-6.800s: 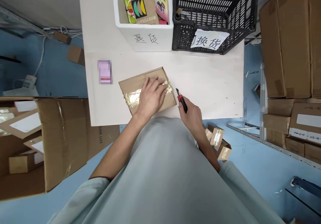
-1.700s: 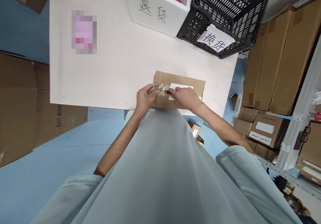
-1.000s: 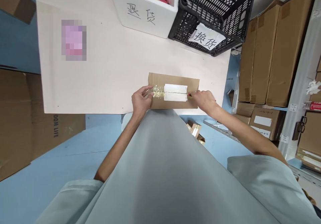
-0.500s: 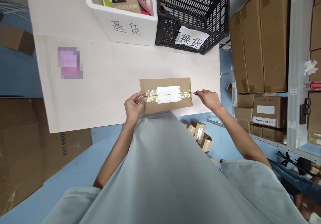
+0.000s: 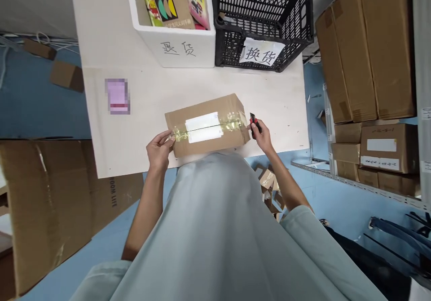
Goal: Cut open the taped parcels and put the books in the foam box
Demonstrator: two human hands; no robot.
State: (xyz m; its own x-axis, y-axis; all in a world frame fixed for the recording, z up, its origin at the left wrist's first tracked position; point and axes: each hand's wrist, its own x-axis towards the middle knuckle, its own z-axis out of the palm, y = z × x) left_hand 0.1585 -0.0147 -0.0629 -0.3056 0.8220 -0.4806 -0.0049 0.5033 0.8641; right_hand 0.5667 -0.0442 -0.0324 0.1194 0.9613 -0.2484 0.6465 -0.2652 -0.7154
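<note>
A flat brown cardboard box (image 5: 205, 139) lies near the front edge of the white table (image 5: 151, 90). Shiny tape and a white label run along its top, with a dark slit through the label. My left hand (image 5: 159, 147) grips the box's left end, fingers curled on its edge. My right hand (image 5: 261, 132) is at the box's right end, closed round a red and black utility knife (image 5: 253, 122) whose tip points up and away from the box.
A white foam bin (image 5: 182, 45) with booklets and a black plastic crate (image 5: 262, 18), each with a handwritten label, stand at the table's back. A large open carton (image 5: 50, 202) is left of me. Stacked cartons (image 5: 367, 54) fill shelving on the right. Small boxes (image 5: 267, 179) lie on the blue floor.
The knife ran along the tape from the box's left to its right end and came off it. The box now sits turned slightly, its right end farther from me.
</note>
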